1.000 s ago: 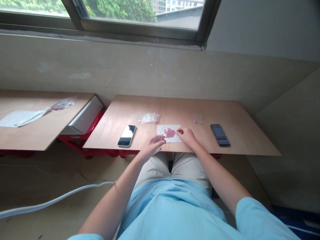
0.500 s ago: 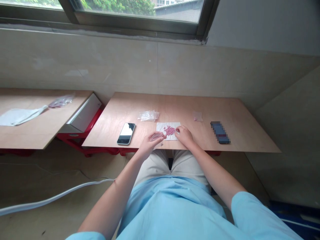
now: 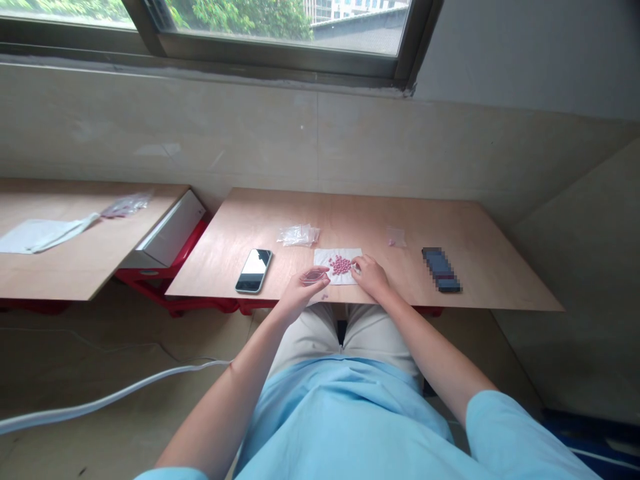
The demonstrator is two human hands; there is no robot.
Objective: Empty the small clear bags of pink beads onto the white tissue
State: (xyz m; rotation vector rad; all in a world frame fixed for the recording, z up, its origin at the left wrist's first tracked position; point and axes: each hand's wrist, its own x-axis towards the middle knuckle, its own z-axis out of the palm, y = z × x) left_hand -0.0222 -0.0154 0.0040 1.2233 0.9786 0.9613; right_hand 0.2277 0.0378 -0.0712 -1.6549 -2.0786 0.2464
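A white sheet [image 3: 323, 255] lies near the front edge of the table, with a cluster of small pink beads [image 3: 341, 265] spread over it. At the sheet's left side, my left hand [image 3: 304, 283] is closed on a small clear plastic bag [image 3: 316, 274]. A few tiny pieces show low in the bag, below my fingers. My right hand [image 3: 371, 276] rests at the sheet's right edge beside the beads. Its thumb and fingertips are drawn together, and what they pinch, if anything, is too small to make out.
A phone [image 3: 253, 271] lies left of my hands, and a pixelated dark object [image 3: 441, 270] lies to the right. Behind the sheet are a stack of clear bags [image 3: 299, 235] and a small bag with pink content [image 3: 396, 237]. A second table [image 3: 50, 273] stands left.
The whole view has shifted slightly, so the table sits a little lower. Both hands keep nearly the same places, with only small finger movement.
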